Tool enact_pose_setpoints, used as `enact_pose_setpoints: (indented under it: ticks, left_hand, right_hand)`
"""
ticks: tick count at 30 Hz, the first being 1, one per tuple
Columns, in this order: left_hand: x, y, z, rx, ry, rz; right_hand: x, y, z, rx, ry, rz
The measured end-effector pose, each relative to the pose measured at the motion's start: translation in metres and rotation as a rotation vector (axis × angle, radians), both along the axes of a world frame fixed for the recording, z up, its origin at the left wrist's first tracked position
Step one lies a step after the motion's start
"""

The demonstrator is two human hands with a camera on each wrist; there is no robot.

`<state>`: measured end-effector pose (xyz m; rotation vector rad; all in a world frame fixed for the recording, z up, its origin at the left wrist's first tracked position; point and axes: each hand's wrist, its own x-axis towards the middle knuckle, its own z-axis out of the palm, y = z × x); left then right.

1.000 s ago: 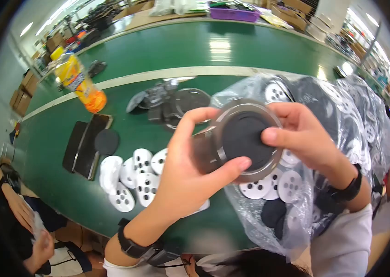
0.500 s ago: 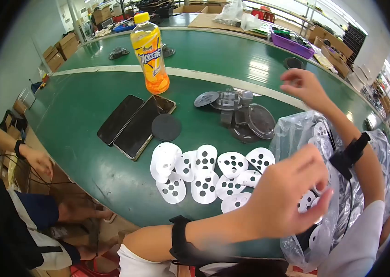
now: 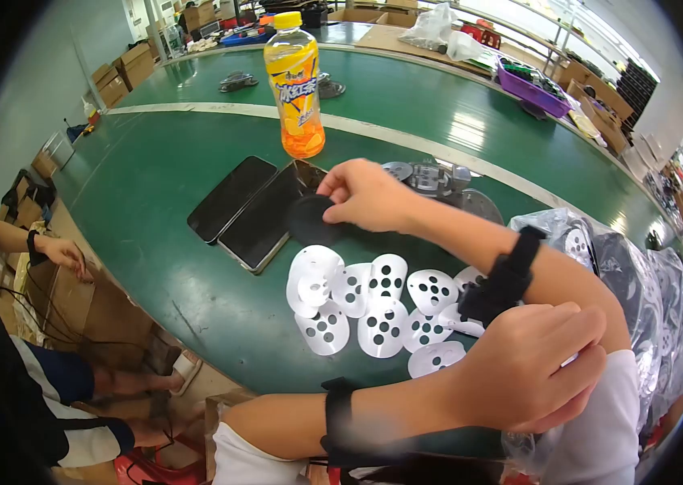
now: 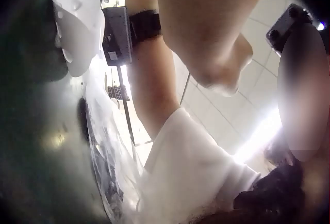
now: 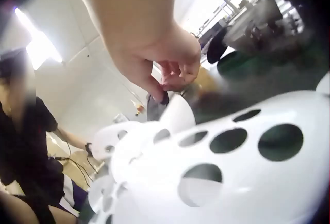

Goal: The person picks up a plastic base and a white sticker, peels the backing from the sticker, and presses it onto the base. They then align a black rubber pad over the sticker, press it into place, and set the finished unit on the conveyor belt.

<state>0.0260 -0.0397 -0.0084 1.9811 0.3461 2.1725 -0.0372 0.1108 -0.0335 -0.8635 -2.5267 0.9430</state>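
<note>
My right hand [image 3: 369, 196] pinches the edge of a flat black disc [image 3: 309, 222] between thumb and fingers. The disc overlaps the corner of a dark phone [image 3: 252, 234]; another dark phone [image 3: 232, 202] lies beside it. In the right wrist view, the disc [image 5: 155, 109] shows partly behind white plates. My left hand [image 3: 531, 368] is held up near the front right with its fingers curled in and nothing visible in it. White oval plates with round holes [image 3: 383, 327] lie in a loose group between the arms, several of them overlapping.
Smoky clear plastic parts [image 3: 430, 178] sit behind my right forearm. A drink bottle [image 3: 294, 89] stands beyond the phones. Clear bags of plates [image 3: 640, 283] fill the right side. A purple basket [image 3: 531, 89] stands at the far right. Another person's hand [image 3: 65, 255] is at the left.
Both hands held a smoky round container with a black disc in it; they have let it go. My right hand has come left from the far right and taken the black disc by the phones.
</note>
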Motion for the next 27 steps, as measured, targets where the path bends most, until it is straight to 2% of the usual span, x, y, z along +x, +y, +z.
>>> enact_pose_setpoints:
  ticks: [1, 2, 4, 7, 9, 10, 13, 15, 16, 17, 18, 19, 20, 22, 23, 25, 26, 27]
  left_hand:
    - [-0.001, 0.0, 0.001, -0.001, -0.002, 0.008]
    - [-0.002, 0.0, 0.001, 0.003, -0.003, 0.029]
    - [-0.004, 0.001, 0.003, 0.005, -0.029, 0.039]
    - [-0.008, 0.002, 0.006, -0.007, -0.019, 0.03]
    - [-0.008, 0.003, 0.005, 0.012, -0.037, 0.022]
    - [-0.011, 0.002, 0.005, -0.018, -0.023, 0.019]
    - [-0.02, 0.008, 0.006, -0.042, -0.069, 0.075]
    - [-0.029, 0.026, 0.005, 0.011, -0.123, 0.17]
    - [-0.033, 0.026, 0.012, -0.173, -0.258, 0.127]
    - [-0.038, 0.027, 0.019, -0.361, -0.392, 0.09]
    - [-0.053, 0.037, 0.023, -0.381, -0.463, -0.016]
    - [-0.072, 0.043, 0.035, -0.457, -0.457, 0.046]
    - [-0.094, 0.054, 0.04, -0.361, -0.399, 0.187]
    - [-0.117, 0.063, 0.052, -0.423, -0.632, 0.318]
    - [-0.119, 0.065, 0.05, -0.426, -0.621, 0.324]
    - [-0.118, 0.071, 0.042, -0.557, -0.347, 0.325]
    - [-0.106, 0.075, 0.036, -0.624, -0.185, 0.4]
    - [-0.1, 0.075, 0.035, -0.826, 0.111, 0.411]
  right_hand:
    - [0.004, 0.001, 0.005, -0.096, 0.02, 0.057]
    - [0.009, -0.001, 0.011, -0.068, 0.143, 0.044]
    - [0.024, -0.01, 0.034, 0.188, 0.41, 0.033]
    - [0.067, -0.02, 0.076, 0.991, 0.541, 0.249]
    - [0.096, -0.018, 0.092, 1.277, 0.489, 0.396]
    - [0.109, -0.021, 0.097, 1.291, 0.464, 0.384]
    - [0.148, -0.042, 0.101, 1.272, 0.393, 0.372]
    - [0.169, -0.058, 0.1, 1.215, 0.342, 0.196]
    - [0.183, -0.069, 0.101, 1.082, 0.289, 0.082]
    - [0.196, -0.076, 0.098, 1.076, 0.288, 0.072]
    - [0.208, -0.082, 0.095, 0.943, 0.304, -0.083]
    - [0.22, -0.087, 0.09, 0.806, 0.32, -0.234]
    - [0.233, -0.091, 0.084, 0.798, 0.331, -0.241]
    - [0.255, -0.094, 0.073, 0.544, 0.402, -0.342]
    - [0.262, -0.097, 0.068, 0.537, 0.412, -0.343]
    - [0.273, -0.102, 0.059, 0.064, 0.597, -0.416]
    - [0.277, -0.101, 0.057, -0.044, 0.605, -0.433]
    - [0.277, -0.1, 0.057, -0.052, 0.616, -0.436]
